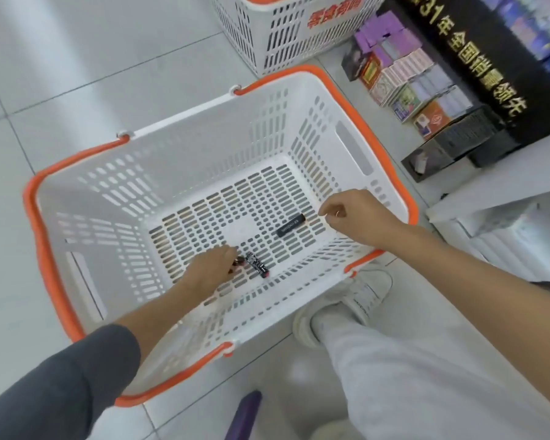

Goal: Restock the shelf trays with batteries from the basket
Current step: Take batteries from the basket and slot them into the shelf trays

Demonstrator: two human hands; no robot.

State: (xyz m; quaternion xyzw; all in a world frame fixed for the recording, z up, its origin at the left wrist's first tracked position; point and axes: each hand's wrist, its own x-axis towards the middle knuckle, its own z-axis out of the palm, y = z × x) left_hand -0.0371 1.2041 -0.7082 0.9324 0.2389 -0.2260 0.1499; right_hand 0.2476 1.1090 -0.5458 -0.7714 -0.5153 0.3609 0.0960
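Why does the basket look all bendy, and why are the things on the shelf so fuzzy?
Head view: the wide lens bows the white plastic basket with the orange rim; the stacked colourful boxes and the black sign with gold letters are smeared by blur; soft glare streaks the pale floor tiles; the plain black battery looks fairly sharp.

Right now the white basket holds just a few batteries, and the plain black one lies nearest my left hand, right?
No: the head view shows the plain black battery nearest the right hand. The white basket does hold just a few batteries.
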